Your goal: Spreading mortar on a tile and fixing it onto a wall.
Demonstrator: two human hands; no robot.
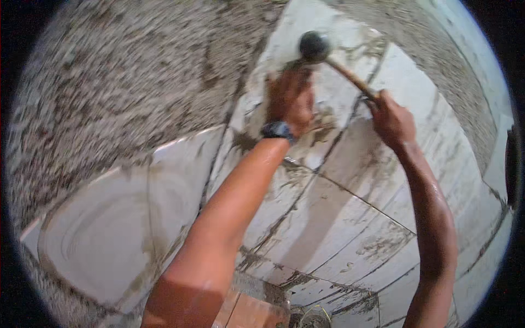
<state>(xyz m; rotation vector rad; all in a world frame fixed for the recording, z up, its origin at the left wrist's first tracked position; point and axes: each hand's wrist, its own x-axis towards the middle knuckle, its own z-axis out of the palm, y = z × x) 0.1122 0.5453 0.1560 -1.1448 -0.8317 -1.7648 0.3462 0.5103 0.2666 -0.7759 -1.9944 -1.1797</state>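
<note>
My right hand [394, 121] is closed round the wooden handle of a mallet [350, 75] with a rounded black head. The head is over a white floor tile [339, 34], close beyond the fingertips of my left hand [291, 98]; I cannot tell whether it touches the tile. With its fingers stretched out, my left hand rests on the muddy tile and holds nothing. Motion blurs those fingers somewhat. A dark watch [278, 131] is on my left wrist.
Rough grey mortar or gravel [131, 71] spreads along the left and far side. More smeared tiles [328, 218] with dirty joints lie nearer. A large white tile with a round mark [104, 235] is at the left. Orange-brown blocks [254, 311] sit at the lower edge.
</note>
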